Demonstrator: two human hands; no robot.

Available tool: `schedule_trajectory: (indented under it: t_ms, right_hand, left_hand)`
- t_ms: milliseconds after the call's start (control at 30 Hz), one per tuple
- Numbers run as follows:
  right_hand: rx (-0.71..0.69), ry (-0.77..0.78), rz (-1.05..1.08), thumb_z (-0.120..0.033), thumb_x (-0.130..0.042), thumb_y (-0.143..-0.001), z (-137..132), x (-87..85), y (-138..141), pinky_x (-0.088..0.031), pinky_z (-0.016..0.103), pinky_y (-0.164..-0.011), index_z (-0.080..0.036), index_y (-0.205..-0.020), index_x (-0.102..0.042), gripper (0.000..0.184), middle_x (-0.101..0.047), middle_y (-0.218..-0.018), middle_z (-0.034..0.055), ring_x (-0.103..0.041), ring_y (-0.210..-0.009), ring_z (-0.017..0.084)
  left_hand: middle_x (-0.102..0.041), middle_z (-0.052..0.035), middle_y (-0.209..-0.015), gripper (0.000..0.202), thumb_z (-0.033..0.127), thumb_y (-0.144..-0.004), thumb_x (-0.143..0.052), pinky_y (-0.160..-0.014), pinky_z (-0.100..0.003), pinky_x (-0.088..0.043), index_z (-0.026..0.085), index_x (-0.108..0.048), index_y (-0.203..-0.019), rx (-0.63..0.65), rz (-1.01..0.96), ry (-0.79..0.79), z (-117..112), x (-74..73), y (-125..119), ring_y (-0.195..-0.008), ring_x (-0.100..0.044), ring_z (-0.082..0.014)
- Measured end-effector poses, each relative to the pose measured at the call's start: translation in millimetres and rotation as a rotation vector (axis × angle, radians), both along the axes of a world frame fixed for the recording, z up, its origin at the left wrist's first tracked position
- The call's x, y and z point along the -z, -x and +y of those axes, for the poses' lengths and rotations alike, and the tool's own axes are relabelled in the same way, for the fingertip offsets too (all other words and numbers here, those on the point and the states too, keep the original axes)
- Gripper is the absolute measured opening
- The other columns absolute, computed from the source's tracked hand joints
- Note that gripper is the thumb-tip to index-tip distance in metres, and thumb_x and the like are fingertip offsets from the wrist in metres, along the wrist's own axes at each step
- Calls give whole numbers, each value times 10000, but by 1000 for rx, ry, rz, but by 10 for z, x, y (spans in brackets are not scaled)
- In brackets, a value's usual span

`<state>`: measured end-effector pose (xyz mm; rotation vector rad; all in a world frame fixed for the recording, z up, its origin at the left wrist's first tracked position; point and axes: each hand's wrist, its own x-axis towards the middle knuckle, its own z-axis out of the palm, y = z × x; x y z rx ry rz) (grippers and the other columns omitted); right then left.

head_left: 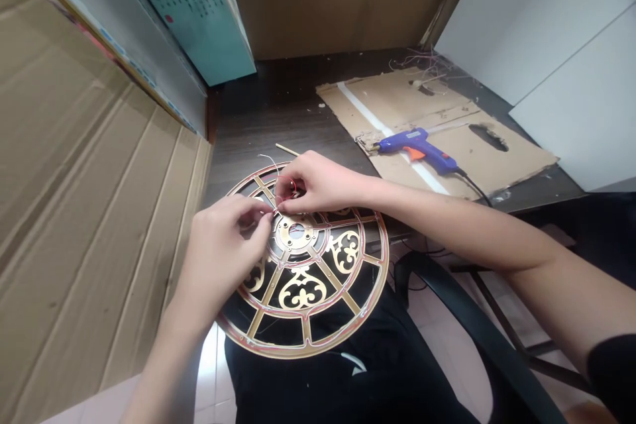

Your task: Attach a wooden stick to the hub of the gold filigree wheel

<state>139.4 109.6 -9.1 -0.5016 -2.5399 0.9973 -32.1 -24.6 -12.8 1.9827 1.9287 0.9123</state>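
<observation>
A round gold openwork frame [305, 329] with spokes and scrolled ornaments rests partly on the table edge and partly over my lap. Thin red and white wires [271, 158] run along its rings and rise near its hub. My left hand [231, 232] pinches at the wires just beside the hub, thumb and forefinger pressed together. Close against it, my right hand [313, 182] also has its fingertips closed on thin wire, with a red strand showing by the fingers. The exact strand ends between the fingertips are too small to make out.
A blue glue gun [420, 148] with an orange trigger lies on a cardboard sheet [497, 172] to the right, its cord trailing off the table. A thin stick [287, 150] lies behind the frame. Loose wires [427, 59] sit farther back. Cardboard [74, 212] stands at left.
</observation>
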Motion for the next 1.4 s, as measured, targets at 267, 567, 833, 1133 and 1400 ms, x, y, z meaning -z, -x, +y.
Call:
schedule_trajectory:
  t_ms: [267, 567, 833, 1133, 1400]
  right_hand:
    - [-38, -20, 10, -66, -733, -794, 11, 7, 2, -432, 245, -665, -133, -776, -780, 83, -737, -734, -22, -613, -674, 102]
    - [-89, -70, 29, -79, -715, -806, 16, 4, 1, -438, 252, -685, -147, -797, -757, 80, -732, -761, -7, -637, -713, 124]
    - [-94, -68, 23, -88, -705, -814, 2, 21, 31, -428, 243, -678, -141, -829, -762, 79, -729, -779, 4, -613, -707, 121]
    - [-48, 9, 6, -89, -700, -813, -28, 0, 46, -449, 230, -656, -122, -833, -775, 84, -752, -752, 17, -659, -691, 122]
    - [-9, 3, -20, -113, -702, -811, -58, 3, 43, -435, 214, -629, -131, -792, -758, 62, -738, -714, 12, -646, -657, 110]
  left_hand:
    - [-717, 19, -768, 128, 307, -881, -692, -625, -298, -416, 259, -798, -934, -27, -71, 85, -5, -23, 33, -574, -501, -130]
    - [-696, 12, -735, 101, 303, -865, -686, -614, -301, -401, 236, -758, -843, -10, -59, 85, 51, -39, 23, -599, -534, -148]
    - [-692, -1, -734, 135, 312, -882, -649, -650, -308, -442, 214, -714, -816, 31, -50, 113, 66, -29, 73, -663, -624, -179]
    - [-739, -12, -734, 164, 342, -861, -660, -647, -316, -463, 223, -759, -805, -13, -52, 199, 69, -136, 49, -665, -665, -195]
    - [-753, -32, -677, 244, 419, -818, -669, -606, -334, -463, 211, -791, -778, -121, -37, 195, 120, -129, 33, -580, -649, -209]
